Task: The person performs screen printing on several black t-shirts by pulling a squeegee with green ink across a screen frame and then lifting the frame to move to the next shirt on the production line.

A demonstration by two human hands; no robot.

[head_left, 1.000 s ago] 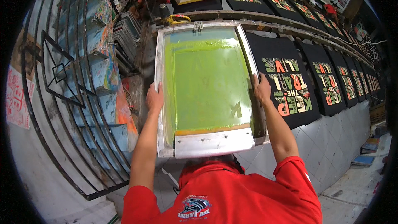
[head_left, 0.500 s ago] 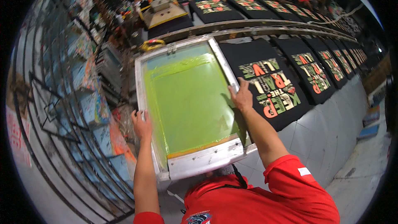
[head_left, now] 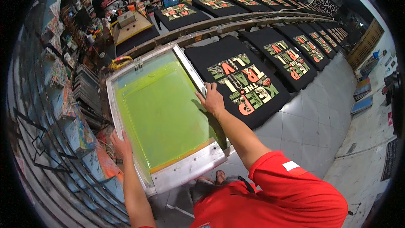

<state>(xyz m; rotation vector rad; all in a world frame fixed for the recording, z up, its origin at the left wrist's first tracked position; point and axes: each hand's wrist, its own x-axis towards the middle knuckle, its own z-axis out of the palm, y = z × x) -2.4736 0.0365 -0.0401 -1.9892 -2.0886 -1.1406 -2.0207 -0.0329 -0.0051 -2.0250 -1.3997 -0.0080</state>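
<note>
A large screen printing frame fills the middle, silver metal around a green mesh. My left hand is closed on its left rail, low down. Higher up, the right rail is in the grip of my right hand, its thumb toward the mesh and some fingers hidden by the frame. The frame lies tilted, its top edge leaning left. A yellow-orange strip borders the mesh above the wide bottom plate. Just right of the frame is a black printed T-shirt with green, orange and cream lettering.
More black printed shirts line both sides of a long rail. Stacked frames and a dark metal grille stand at left. A person is beyond a small stand. Grey tiled floor stretches right.
The view has swung right, so the frame, shirts and both hands appear farther left. Both hands keep their hold on the frame. A person at the back left now shows more fully.
</note>
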